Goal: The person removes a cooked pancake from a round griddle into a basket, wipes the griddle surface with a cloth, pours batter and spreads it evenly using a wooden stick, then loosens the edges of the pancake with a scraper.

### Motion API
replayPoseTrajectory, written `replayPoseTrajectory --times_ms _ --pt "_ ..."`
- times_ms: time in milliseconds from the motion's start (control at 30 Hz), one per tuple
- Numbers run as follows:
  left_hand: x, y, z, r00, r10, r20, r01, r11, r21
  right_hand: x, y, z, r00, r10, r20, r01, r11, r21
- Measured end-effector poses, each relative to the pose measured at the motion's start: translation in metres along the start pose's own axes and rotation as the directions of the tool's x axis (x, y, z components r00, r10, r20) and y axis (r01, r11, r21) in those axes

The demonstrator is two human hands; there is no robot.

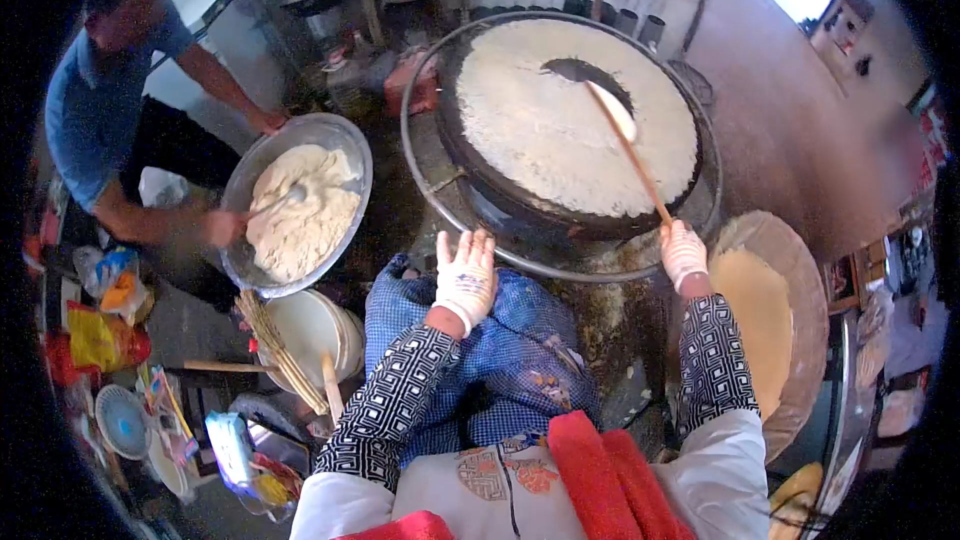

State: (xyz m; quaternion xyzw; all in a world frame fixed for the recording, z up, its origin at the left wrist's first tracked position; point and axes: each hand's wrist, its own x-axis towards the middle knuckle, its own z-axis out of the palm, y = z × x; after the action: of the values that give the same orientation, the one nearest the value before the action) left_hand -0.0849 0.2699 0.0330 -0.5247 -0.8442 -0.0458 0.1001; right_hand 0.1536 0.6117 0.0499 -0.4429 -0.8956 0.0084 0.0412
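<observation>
My right hand, in a pale glove, is closed round the end of a long wooden spreader. The spreader reaches across a large round griddle, and a white mass of batter lies along its far end. A pale batter sheet covers most of the griddle, with a dark bare patch near the middle. My left hand, also gloved, rests with its fingers stretched out by my knee, close to the metal ring around the griddle. It holds nothing.
At left a person stirs dough-like batter in a metal basin with a ladle. A white bucket with a straw brush stands below it. Right of me is a wide round container with tan contents.
</observation>
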Motion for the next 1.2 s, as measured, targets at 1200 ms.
replayPoseTrajectory --times_ms 1200 --pt "0.001 0.001 -0.003 0.984 0.024 0.179 -0.032 0.998 0.046 -0.023 -0.024 -0.006 0.999 -0.051 -0.019 0.053 0.978 0.201"
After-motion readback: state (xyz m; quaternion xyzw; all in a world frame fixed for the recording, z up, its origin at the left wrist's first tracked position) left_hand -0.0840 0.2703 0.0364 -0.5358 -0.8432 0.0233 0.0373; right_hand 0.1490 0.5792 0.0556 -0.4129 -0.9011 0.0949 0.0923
